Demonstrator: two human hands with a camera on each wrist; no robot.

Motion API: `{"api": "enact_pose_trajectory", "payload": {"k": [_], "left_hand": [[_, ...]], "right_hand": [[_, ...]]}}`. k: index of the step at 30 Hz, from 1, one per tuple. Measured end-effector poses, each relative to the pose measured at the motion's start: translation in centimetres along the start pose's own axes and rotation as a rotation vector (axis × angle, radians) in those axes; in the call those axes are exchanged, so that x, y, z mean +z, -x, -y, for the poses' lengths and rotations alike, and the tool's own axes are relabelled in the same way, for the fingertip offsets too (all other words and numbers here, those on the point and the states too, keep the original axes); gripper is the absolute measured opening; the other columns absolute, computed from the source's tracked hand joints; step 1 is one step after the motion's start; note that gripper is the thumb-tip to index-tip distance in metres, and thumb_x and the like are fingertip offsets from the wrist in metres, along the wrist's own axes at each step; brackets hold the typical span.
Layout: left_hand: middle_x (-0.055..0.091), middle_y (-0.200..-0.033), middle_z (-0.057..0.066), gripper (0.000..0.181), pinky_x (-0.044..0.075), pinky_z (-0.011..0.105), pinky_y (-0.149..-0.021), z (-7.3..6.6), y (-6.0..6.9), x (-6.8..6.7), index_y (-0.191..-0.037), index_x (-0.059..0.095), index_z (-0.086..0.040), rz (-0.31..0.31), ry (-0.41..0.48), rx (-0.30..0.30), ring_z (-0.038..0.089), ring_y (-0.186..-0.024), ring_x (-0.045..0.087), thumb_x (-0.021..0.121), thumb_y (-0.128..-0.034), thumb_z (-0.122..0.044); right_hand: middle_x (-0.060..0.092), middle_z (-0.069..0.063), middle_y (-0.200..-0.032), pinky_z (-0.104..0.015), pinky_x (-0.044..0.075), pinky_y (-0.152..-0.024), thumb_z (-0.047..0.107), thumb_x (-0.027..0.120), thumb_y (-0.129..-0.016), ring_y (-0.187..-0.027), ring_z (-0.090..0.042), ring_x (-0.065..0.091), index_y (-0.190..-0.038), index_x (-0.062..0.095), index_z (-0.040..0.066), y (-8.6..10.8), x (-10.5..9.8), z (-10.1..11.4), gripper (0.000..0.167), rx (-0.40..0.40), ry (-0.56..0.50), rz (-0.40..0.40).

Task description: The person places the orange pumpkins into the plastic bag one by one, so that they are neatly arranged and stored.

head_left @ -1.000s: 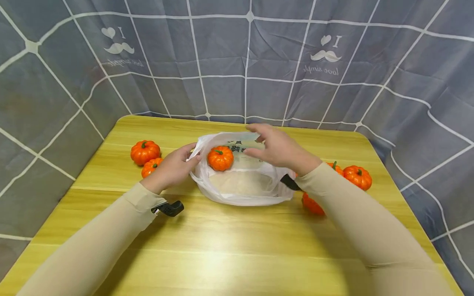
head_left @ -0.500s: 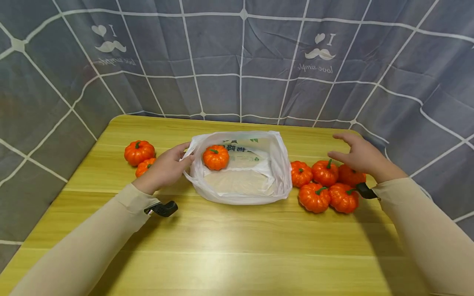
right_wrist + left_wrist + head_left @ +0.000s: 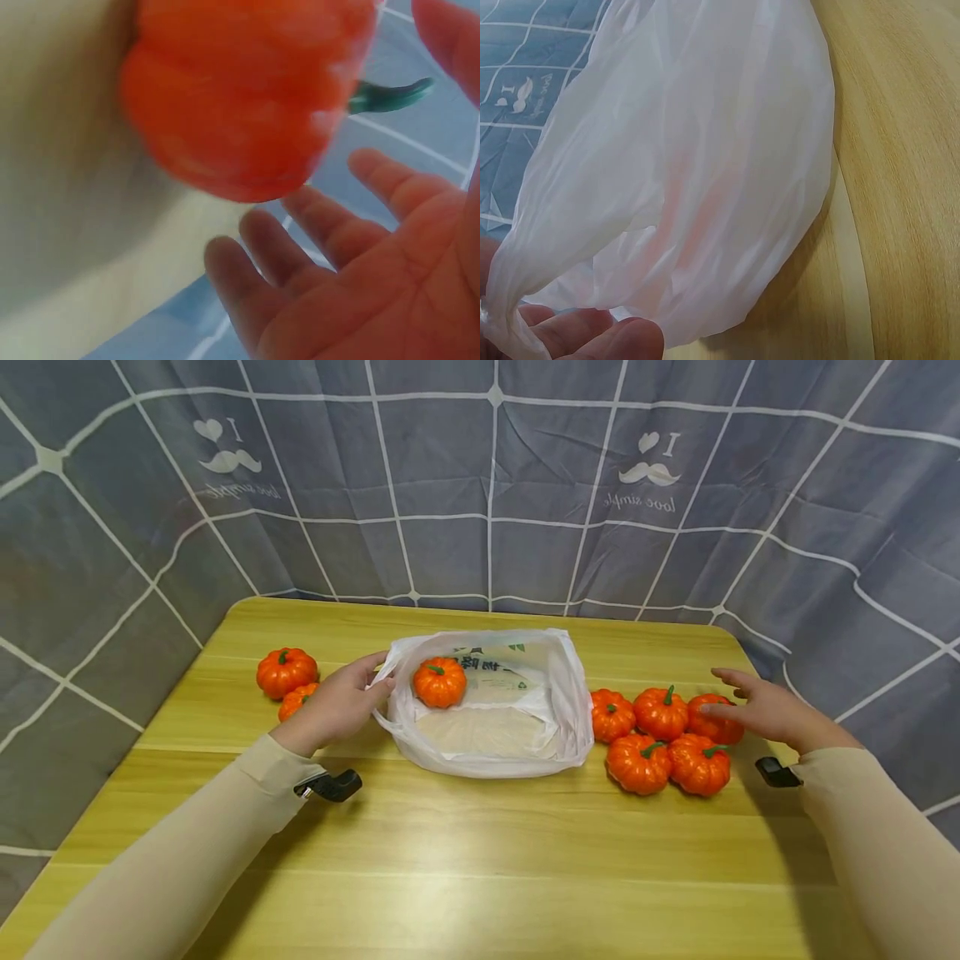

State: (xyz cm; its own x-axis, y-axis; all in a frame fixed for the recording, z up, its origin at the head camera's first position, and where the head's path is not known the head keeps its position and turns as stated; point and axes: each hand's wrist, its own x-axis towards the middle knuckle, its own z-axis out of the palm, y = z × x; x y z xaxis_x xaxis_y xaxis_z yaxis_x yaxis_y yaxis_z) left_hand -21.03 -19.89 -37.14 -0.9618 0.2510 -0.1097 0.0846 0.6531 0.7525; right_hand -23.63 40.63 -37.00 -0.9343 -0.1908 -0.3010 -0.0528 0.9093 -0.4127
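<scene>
A white plastic bag (image 3: pixel 495 767) lies with its mouth spread wide at the middle of the table, and a small orange pumpkin (image 3: pixel 439 682) sits inside its left part. My left hand (image 3: pixel 339 703) pinches the bag's left handle; in the left wrist view the thin plastic (image 3: pixel 705 150) runs between thumb and fingers. At the right, my right hand (image 3: pixel 776 714) is held with fingers spread at the rightmost pumpkin (image 3: pixel 712 720) of a cluster. The right wrist view has that pumpkin (image 3: pixel 240 97) close to the fingers (image 3: pixel 337 225); whether they touch cannot be told.
Beside the bag's right side sit more pumpkins (image 3: pixel 638 764) in two rows. Two others (image 3: pixel 287 672) stand left of my left hand, one partly hidden by it. A grey checked curtain (image 3: pixel 442 485) hangs behind the wooden table (image 3: pixel 465 860).
My right hand has left the bag's mouth, swung right over the pumpkins, and come down beside the rightmost one. The left hand keeps its hold on the bag.
</scene>
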Motion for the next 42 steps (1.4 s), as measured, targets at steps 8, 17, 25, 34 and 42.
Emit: {"api": "enact_pose_trajectory", "payload": {"k": [8, 17, 25, 34, 42], "left_hand": [[0.058, -0.15, 0.021, 0.061, 0.054, 0.052, -0.104, -0.1, 0.1, -0.1, -0.167, 0.029, -0.013, 0.0, 0.004, -0.008, 0.036, -0.125, 0.064, 0.049, -0.1119, -0.029], [0.057, -0.151, 0.022, 0.062, 0.053, 0.052, -0.106, 0.0, 0.1, 0.0, -0.168, 0.028, -0.014, 0.001, 0.0, -0.021, 0.035, -0.124, 0.064, 0.049, -0.1117, -0.029], [0.058, -0.15, 0.022, 0.062, 0.054, 0.051, -0.104, 0.1, 0.0, 0.0, -0.168, 0.028, -0.012, 0.002, -0.019, -0.017, 0.035, -0.123, 0.064, 0.049, -0.112, -0.029], [0.058, -0.149, 0.022, 0.062, 0.055, 0.05, -0.102, -0.1, 0.1, -0.1, -0.168, 0.028, -0.012, 0.004, -0.023, -0.015, 0.035, -0.123, 0.065, 0.049, -0.1122, -0.029], [0.059, -0.148, 0.02, 0.061, 0.054, 0.049, -0.102, -0.2, 0.1, -0.1, -0.167, 0.028, -0.013, 0.003, -0.025, -0.014, 0.034, -0.12, 0.065, 0.049, -0.1122, -0.029]], "right_hand": [[0.03, -0.047, -0.156, -0.075, 0.035, -0.11, 0.04, 0.069, -0.1, -0.138, -0.067, 0.035, -0.161, 0.022, -0.01, 0.4, 0.9, -1.3, 0.092, -0.027, -0.075, 0.008], [0.032, -0.045, -0.156, -0.073, 0.032, -0.11, 0.038, 0.068, -0.101, -0.141, -0.062, 0.033, -0.162, 0.022, -0.007, 0.8, 1.4, -2.2, 0.089, -0.029, -0.118, 0.007], [0.038, -0.042, -0.154, -0.061, 0.038, -0.109, 0.037, 0.066, -0.102, -0.139, -0.057, 0.039, -0.162, 0.022, -0.008, 0.8, 1.7, -2.6, 0.087, -0.024, -0.143, 0.021], [0.049, -0.037, -0.149, -0.022, 0.039, -0.09, 0.035, 0.068, -0.102, -0.133, -0.047, 0.048, -0.16, 0.03, -0.006, 0.8, 1.8, -2.4, 0.081, -0.039, -0.14, 0.012], [0.053, -0.032, -0.147, -0.02, 0.042, -0.089, 0.039, 0.07, -0.1, -0.129, -0.039, 0.052, -0.16, 0.034, -0.001, 0.8, 1.9, -2.1, 0.081, -0.026, -0.143, -0.002]]}}
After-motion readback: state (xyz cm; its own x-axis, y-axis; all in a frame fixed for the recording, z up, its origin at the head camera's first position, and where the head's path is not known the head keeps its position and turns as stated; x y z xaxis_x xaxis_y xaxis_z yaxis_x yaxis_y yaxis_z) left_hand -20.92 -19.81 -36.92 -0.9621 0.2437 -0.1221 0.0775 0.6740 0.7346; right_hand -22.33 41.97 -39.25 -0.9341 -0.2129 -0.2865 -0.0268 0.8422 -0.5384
